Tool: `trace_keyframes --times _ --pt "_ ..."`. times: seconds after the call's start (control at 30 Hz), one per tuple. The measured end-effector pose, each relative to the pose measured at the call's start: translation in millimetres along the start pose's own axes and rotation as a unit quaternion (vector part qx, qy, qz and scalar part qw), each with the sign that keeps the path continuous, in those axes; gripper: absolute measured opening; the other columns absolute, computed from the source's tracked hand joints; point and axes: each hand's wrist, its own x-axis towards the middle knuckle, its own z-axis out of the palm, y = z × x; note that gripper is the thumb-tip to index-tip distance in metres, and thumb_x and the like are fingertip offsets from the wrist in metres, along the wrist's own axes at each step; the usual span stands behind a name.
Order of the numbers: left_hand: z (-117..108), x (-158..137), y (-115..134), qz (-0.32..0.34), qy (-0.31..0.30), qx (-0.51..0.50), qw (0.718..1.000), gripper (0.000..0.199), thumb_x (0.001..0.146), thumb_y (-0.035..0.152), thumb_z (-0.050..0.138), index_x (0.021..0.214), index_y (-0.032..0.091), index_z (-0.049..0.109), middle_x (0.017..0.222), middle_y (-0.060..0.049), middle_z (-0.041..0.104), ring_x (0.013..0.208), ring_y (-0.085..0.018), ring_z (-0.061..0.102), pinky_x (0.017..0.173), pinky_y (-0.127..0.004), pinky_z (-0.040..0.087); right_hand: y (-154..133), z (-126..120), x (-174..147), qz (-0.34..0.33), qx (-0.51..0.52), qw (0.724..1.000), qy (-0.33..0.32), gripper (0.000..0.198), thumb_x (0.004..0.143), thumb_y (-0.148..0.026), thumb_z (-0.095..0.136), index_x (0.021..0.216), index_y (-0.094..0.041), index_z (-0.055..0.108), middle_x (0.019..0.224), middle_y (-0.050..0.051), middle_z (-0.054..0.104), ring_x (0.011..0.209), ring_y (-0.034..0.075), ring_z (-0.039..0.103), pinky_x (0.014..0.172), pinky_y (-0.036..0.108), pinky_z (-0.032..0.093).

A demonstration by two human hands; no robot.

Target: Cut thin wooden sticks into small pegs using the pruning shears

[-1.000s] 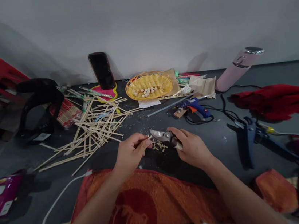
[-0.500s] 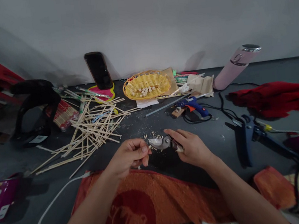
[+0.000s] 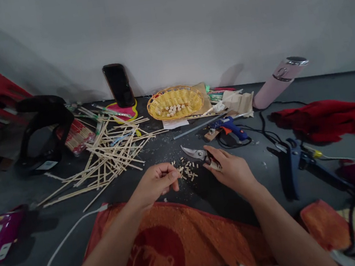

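From left to right. A loose heap of bamboo sticks (image 3: 111, 152) lies on the dark floor (image 3: 154, 153), well apart from both hands. The left hand (image 3: 153, 184) hovers just over the near edge of a scatter of cut stick pieces (image 3: 187, 171); its fingertips (image 3: 172, 176) are pinched together, and whether a piece sits between them cannot be told at this size. The scatter lies between the two hands, directly in front of the orange towel (image 3: 185, 241). The right hand (image 3: 231, 170) is closed around the handles of the shears (image 3: 196, 153), whose blades stand slightly parted and point left, over the far side of the scatter, with nothing seen between them. Behind, a yellow basket (image 3: 158, 109) holds more pieces; a blue glue gun (image 3: 232, 126) with its cord lies just right of the shears.

Risks, as judged: the blade tips point toward the left fingers, so a reach across the scatter could meet the edge. The pieces are small and light; a loose pinch could drop one, and a sweep of either wrist could scatter them onto the towel or into the dust.
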Motion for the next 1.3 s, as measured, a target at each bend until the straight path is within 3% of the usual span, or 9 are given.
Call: trace_keyframes --times 0.13,0.37,0.57,0.7,0.87,1.07,1.3 --pt "2 2 -2 -0.001 0.011 0.018 1.0 0.029 0.085 0.042 0.059 0.081 0.013 0.06 0.06 0.0 0.062 0.041 -0.003 0.034 0.041 -0.016 0.022 3 -1 1 0.043 -0.027 0.998 -0.025 0.054 0.087 -0.049 0.054 0.136 -0.028 0.041 0.118 0.006 0.064 0.093 0.024 0.066 0.072 0.033 0.051" --pt "2 4 -6 -0.001 0.02 0.05 0.999 0.028 0.085 0.042 0.058 0.083 0.014 0.06 0.062 0.0 0.062 0.043 -0.004 0.036 0.043 -0.016 0.024 9 -5 -1 0.098 -0.063 0.992 -0.04 0.056 0.085 -0.054 0.056 0.134 -0.03 0.042 0.114 0.006 0.064 0.095 0.025 0.064 0.068 0.032 0.049" --pt "2 7 -9 0.001 0.019 0.066 0.998 0.029 0.085 0.042 0.058 0.082 0.014 0.059 0.063 0.0 0.062 0.045 -0.005 0.038 0.044 -0.017 0.027 9 -4 -4 0.077 -0.058 0.995 -0.034 0.059 0.081 -0.053 0.061 0.132 -0.026 0.047 0.115 0.009 0.061 0.104 0.027 0.058 0.076 0.035 0.049" --pt "3 7 -9 -0.003 0.015 0.067 0.998 0.029 0.086 0.042 0.057 0.081 0.014 0.058 0.063 0.0 0.062 0.045 -0.005 0.037 0.044 -0.017 0.026 13 -17 -6 0.017 -0.046 0.999 -0.01 0.038 0.088 -0.039 0.056 0.122 -0.021 0.058 0.115 0.012 0.062 0.107 0.027 0.055 0.091 0.04 0.045" --pt "4 6 -10 0.002 0.014 0.08 0.997 0.029 0.086 0.043 0.056 0.083 0.014 0.059 0.064 0.0 0.062 0.045 -0.005 0.036 0.044 -0.018 0.026 67 -45 16 0.039 -0.027 0.996 0.069 0.033 0.093 -0.022 0.04 0.118 -0.018 0.061 0.112 0.01 0.065 0.102 0.024 0.06 0.09 0.035 0.045" --pt "5 5 -8 0.011 0.012 0.12 0.993 0.03 0.087 0.044 0.054 0.082 0.015 0.06 0.066 0.0 0.062 0.048 -0.006 0.039 0.047 -0.018 0.029 154 -44 65 0.16 -0.129 0.978 0.03 0.034 0.09 -0.02 0.041 0.114 -0.018 0.065 0.113 0.011 0.067 0.099 0.024 0.063 0.085 0.031 0.045" --pt "4 9 -11 -0.011 0.009 0.127 0.992 0.029 0.086 0.044 0.053 0.082 0.016 0.059 0.065 0.001 0.062 0.047 -0.007 0.038 0.046 -0.019 0.029 180 -20 94 0.166 -0.138 0.976 0.002 0.033 0.09 -0.023 0.043 0.113 -0.022 0.067 0.112 0.009 0.069 0.097 0.022 0.064 0.08 0.029 0.045"
